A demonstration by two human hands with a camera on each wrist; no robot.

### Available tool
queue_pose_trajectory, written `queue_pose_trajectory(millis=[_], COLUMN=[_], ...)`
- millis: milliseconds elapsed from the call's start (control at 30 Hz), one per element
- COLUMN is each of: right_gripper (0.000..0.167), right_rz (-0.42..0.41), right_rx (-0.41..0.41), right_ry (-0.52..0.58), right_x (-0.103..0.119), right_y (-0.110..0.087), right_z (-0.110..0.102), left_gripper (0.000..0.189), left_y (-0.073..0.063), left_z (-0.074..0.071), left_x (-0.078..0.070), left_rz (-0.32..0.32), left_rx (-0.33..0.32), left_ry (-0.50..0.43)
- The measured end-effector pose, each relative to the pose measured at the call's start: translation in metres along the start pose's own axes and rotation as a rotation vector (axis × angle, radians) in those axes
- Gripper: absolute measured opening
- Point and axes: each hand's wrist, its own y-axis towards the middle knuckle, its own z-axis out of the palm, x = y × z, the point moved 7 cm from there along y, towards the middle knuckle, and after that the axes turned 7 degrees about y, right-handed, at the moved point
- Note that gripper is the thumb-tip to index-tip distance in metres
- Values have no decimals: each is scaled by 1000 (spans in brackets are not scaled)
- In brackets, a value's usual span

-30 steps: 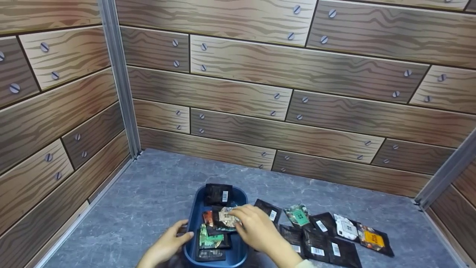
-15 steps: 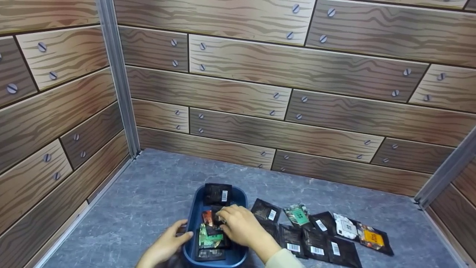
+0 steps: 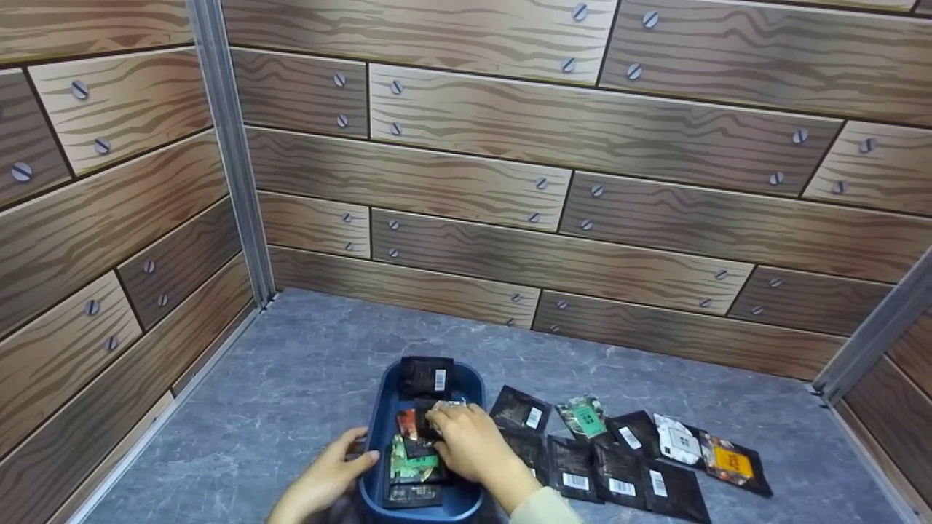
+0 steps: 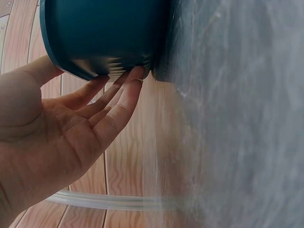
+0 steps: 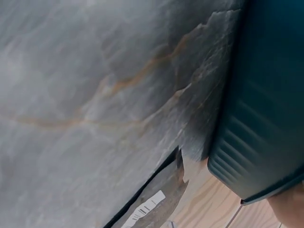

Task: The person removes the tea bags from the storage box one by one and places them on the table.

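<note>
In the head view, the left hand (image 3: 328,469) is lightly gripping the blue tub (image 3: 453,501), thumb reaching over the rim, while the right hand (image 3: 473,445) is reaching inside, its fingers curling round a dark sachet (image 3: 424,421) they're partly hiding. A green-labelled sachet (image 3: 415,466) is lying beside it; barcoded black sachets (image 3: 568,466) are lying outside on the grey table (image 3: 313,364). They seem to be arranging sachets in the tub; the next move is probably calling for loosening the right fingertips, left hand bracing.

On the left wrist, gently bent fingers are touching the tub's outer wall. On the right wrist, the ribbed wall is showing, but right fingertips aren't, so that angle isn't telling their grip.
</note>
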Motion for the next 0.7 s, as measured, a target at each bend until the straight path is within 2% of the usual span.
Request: queue_pose_trajectory(millis=[233,400,533,700], right_gripper=[28,25,25,26], right_rz=[-20,-42,-64,-106], right_rx=[-38,-103,-200,-367], right_ry=[-28,-52,-56,-56], right_x=[2,4,5,6], right_y=[-1,-1,-2,-7], right_z=[-2,-7,-14,-22], left_gripper=[58,57,58,60], left_y=[0,-1,-2,-2], left_z=[1,1,0,0], left_x=[-2,-3,-4,-2], left_rz=[13,47,54,28], left_rx=[23,27,19,25], left_ry=[-8,-9,-10,-19])
